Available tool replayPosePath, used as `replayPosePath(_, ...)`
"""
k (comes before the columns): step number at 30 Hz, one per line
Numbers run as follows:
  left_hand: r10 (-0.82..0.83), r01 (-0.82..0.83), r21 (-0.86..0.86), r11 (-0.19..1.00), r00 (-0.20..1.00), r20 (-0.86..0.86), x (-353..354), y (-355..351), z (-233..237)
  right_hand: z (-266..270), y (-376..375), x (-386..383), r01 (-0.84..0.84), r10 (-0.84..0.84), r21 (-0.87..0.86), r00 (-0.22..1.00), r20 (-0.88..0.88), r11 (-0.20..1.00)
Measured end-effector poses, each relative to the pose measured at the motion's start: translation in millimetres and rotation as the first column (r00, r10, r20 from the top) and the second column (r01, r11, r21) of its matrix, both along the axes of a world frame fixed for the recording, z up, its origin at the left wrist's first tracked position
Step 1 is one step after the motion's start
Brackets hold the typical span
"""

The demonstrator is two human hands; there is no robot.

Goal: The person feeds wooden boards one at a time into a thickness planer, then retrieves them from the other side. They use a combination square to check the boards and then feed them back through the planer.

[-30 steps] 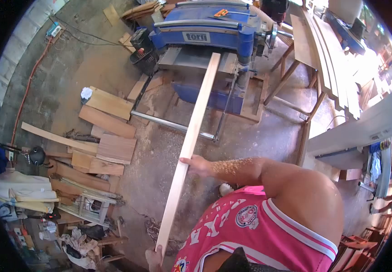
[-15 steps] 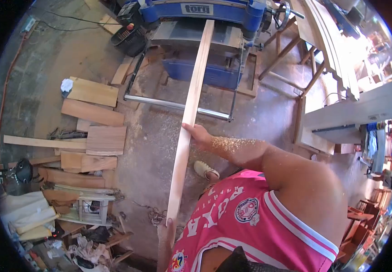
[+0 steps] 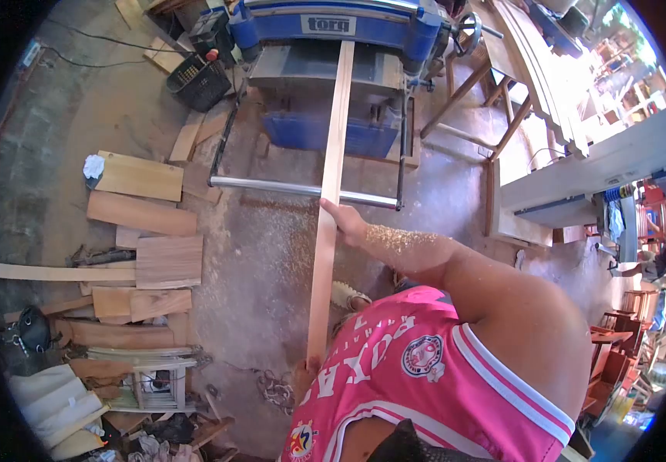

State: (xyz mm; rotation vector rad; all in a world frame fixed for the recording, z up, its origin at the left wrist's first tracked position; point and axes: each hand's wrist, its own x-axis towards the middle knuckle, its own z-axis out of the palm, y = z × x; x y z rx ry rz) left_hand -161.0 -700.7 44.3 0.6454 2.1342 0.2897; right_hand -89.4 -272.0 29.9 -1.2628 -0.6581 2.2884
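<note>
Ahead of my right hand (image 3: pixel 351 225), clamped mid-edge, a long, pale wooden board (image 3: pixel 325 266) is extending toward a blue metal machine (image 3: pixel 271 28), probably handling stiffly; my left hand (image 3: pixel 302 378) is gripping its near end.

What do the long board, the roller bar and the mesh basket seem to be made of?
Long board: pale, bare wood, going by the lengthwise grain and lack of gloss.
Roller bar: bright, smooth metal, perhaps chromed, judging by its mirror-like highlight.
Mesh basket: probably black molded plastic, from its lattice sides; coated metal is possible.
</note>
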Motion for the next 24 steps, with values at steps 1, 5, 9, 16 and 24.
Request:
replayPosePath(1, -0.053, 0.053, -0.032, 0.998, 0.999, 0.008, -2, -5, -3, -3, 0, 2, -0.040, 0.040, 0.020, 0.999, 0.000, 0.999)
replayPosePath(5, -0.057, 0.057, -0.031, 0.998, 0.998, -0.001, -5, -24, -34, -14, -3, -2, -0.021, 0.020, 0.075, 1.000, 0.006, 0.997)
replayPosePath(9, 0.001, 0.002, 0.054, 0.999, 0.998, -0.061, -2, -52, -19, 6, -29, 2, -0.050, 0.052, 0.039, 0.997, -0.053, 0.998)
replayPosePath(16, 0.091, -0.087, -0.089, 0.992, 0.995, 0.036, -9, -114, 54, 27, -80, 21, -0.368, 0.355, -0.084, 0.925, -0.138, 0.926)
replayPosePath(24, 0.156, -0.151, -0.109, 0.982, 0.987, 0.033, -6, -137, 57, 16, -86, -3, 0.051, -0.134, -0.329, 0.962, -0.236, 0.943)
